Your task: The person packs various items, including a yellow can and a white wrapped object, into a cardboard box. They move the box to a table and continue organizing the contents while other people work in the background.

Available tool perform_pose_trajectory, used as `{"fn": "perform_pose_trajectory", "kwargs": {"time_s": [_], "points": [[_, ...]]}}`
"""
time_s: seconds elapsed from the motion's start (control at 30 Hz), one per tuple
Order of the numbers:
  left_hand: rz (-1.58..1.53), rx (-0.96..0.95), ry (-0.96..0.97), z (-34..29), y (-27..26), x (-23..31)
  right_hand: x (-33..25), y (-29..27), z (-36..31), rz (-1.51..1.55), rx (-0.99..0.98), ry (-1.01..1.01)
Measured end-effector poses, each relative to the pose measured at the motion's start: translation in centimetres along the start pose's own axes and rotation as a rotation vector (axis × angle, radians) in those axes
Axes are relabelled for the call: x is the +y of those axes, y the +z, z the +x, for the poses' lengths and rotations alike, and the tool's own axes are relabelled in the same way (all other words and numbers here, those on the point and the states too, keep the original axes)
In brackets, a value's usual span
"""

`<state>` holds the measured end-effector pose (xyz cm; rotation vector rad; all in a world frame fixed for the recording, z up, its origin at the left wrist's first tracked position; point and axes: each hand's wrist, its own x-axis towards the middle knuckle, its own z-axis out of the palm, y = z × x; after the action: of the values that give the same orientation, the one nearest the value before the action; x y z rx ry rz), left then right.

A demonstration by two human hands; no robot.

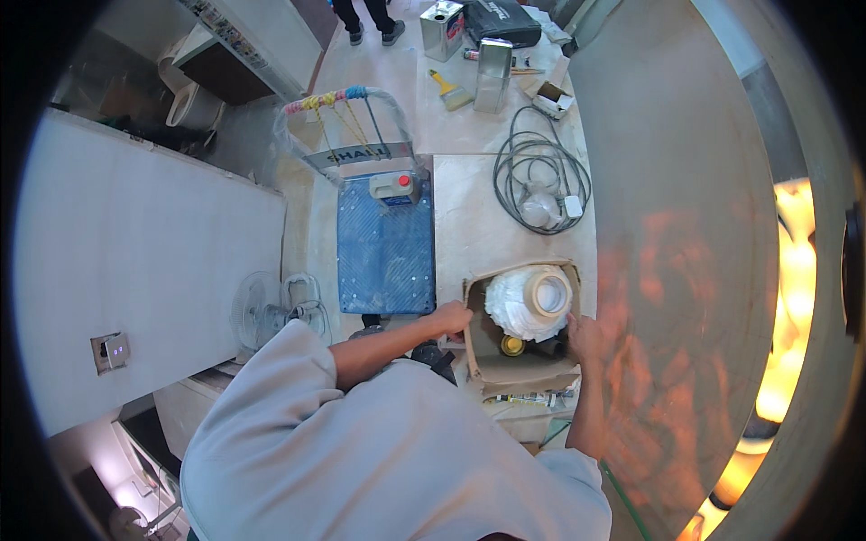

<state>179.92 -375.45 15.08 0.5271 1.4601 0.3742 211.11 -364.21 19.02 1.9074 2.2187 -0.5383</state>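
Observation:
An open cardboard box (473,338) stands in front of me. My left hand (454,318) is closed on its left edge. My right hand (586,338) grips its right edge, with part of the fingers hidden behind the wall. Inside the box lies a bulky white bundle (505,305), perhaps plastic sheeting, with a roll of pale tape (565,294) on top. A yellow round object (512,345), maybe a cap, and a dark cylinder (552,348) sit beside the bundle, nearer to me.
Left of the box is a blue platform trolley (386,252) carrying a jug with a red cap (394,187). Beyond the box lie a coiled cable (514,194), a brush (451,92) and metal cans (492,77). A fan (257,311) stands left. Another person's legs (374,16) show far off.

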Motion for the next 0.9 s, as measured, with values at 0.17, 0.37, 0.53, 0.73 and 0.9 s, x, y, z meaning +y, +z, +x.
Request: {"fn": "perform_pose_trajectory", "kwargs": {"time_s": [0.17, 0.37, 0.53, 0.73, 0.9], "points": [[-0.064, 0.094, -0.038, -5.1, -7.3, -3.8, -9.5, 0.1, 0.4, 0.044, -0.06, -0.182], [-0.128, 0.224, 0.016, -10.5, -16.6, -7.4, -21.5, 1.0, 1.5, 0.086, -0.125, -0.328], [-0.126, 0.309, -0.025, -10.8, -24.9, -10.1, -29.3, 5.3, 2.8, 0.153, -0.177, -0.345], [0.384, 0.356, 0.036, -3.6, -35.6, -17.0, -36.5, 16.2, 5.9, 0.198, -0.194, -0.294], [0.479, 0.393, 0.032, 7.5, -42.3, -22.4, -40.1, 27.7, 9.8, 0.201, -0.196, -0.145]]}}
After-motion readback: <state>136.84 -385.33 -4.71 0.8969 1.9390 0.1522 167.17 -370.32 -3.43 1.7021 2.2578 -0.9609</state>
